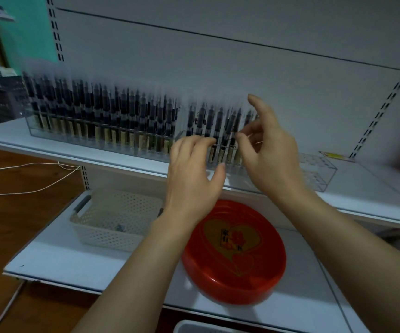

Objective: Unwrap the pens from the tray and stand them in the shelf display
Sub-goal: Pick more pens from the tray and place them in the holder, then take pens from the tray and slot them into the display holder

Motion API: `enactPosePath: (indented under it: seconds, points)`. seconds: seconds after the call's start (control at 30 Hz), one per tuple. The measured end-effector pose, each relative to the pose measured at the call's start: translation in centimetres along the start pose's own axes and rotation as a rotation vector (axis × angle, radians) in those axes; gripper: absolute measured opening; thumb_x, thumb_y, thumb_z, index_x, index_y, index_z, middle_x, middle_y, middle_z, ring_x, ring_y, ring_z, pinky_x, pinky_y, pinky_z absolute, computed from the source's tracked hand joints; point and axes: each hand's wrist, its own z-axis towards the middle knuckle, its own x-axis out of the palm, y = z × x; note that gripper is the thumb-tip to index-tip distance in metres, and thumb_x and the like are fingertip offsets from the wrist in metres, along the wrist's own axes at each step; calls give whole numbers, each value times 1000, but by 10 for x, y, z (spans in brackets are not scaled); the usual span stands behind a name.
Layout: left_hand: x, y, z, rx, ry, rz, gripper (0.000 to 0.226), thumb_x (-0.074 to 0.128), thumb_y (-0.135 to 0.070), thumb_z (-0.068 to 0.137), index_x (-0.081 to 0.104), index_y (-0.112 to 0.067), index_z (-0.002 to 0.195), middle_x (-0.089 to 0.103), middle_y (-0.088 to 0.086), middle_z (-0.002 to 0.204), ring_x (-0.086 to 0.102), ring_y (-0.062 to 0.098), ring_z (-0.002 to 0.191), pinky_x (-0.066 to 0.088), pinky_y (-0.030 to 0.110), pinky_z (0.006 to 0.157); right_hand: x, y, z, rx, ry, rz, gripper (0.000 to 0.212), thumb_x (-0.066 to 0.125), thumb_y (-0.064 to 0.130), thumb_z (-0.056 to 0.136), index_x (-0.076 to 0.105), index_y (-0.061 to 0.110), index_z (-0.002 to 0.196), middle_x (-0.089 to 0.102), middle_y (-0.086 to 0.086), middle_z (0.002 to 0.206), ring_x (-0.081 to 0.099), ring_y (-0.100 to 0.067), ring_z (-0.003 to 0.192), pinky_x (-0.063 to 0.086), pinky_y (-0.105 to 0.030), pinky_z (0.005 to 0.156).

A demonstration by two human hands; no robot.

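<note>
Several dark pens [214, 127] stand in a clear display rack [319, 175] on the upper shelf, and the rack's right-hand slots hold nothing. My right hand [272, 152] is at the rightmost standing pen [235, 127]. Its thumb and one fingertip pinch that pen's barrel while the index finger points up. My left hand [194, 175] hovers in front of the same rack with its fingers loosely curled and holds nothing. The red oval tray [261, 272] with a gold heart lies on the lower shelf below my hands, with no pens in it. The view is blurred.
A second clear rack [57, 138] packed with pens fills the upper shelf's left. A white perforated basket [112, 233] sits left of the tray on the lower shelf [57, 258]. A white cord [26, 165] runs over the brown floor. A white bin rim [189, 325] shows at the bottom.
</note>
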Motion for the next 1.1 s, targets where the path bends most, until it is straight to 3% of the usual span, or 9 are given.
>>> enactPosePath:
  seconds: [0.13,0.23,0.3,0.47,0.63,0.73,0.93,1.1]
  points:
    - [1,-12,-15,8,-64,-177,29,66,-25,92,63,-16,120,61,-8,104,57,9,98,49,25,80,-1,1,-41,50,-182,132,39,63,17,96,54,23,133,63,10,89,62,-7,75,52,-30,67]
    - [8,-14,-34,6,-14,-231,19,68,-24,92,64,-18,110,61,-10,89,59,5,83,46,16,70,7,-6,-87,155,-275,205,31,64,16,96,57,24,126,63,13,89,63,-9,78,52,-28,69]
    - [13,-12,-47,10,-14,-219,11,67,-21,92,65,-18,102,62,-10,86,58,5,79,43,13,69,15,-14,-120,222,-289,229,27,63,17,96,58,24,123,63,12,88,63,-9,77,50,-22,68]
    - [25,-5,-89,-38,43,-206,6,64,-24,93,65,-18,93,62,-10,81,59,7,75,49,26,67,31,-36,-200,374,-187,227,26,59,21,96,56,32,119,65,11,92,61,-4,78,43,-7,66]
    - [43,8,-165,-253,270,-229,6,62,-31,96,62,-26,99,63,-15,90,61,3,86,51,25,73,43,-57,-269,505,91,176,32,63,17,96,57,29,125,62,17,98,60,-1,83,46,-15,68]
    - [56,24,-223,-411,439,-189,11,58,-39,94,60,-31,101,63,-16,92,61,2,86,54,30,75,45,-69,-307,533,265,137,31,64,20,96,58,28,125,62,19,97,59,4,85,43,-12,69]
    - [63,53,-299,-474,836,-79,14,58,-40,89,61,-35,101,65,-16,89,62,1,84,55,34,76,45,-87,-371,518,592,-7,27,62,30,94,60,27,121,64,15,94,60,-5,81,53,-31,74]
    - [66,64,-321,-543,1130,3,30,65,-34,92,58,-32,122,64,-12,106,61,8,98,54,36,89,44,-95,-394,589,901,-42,33,58,29,99,54,31,131,66,10,113,60,-9,101,50,-25,84]
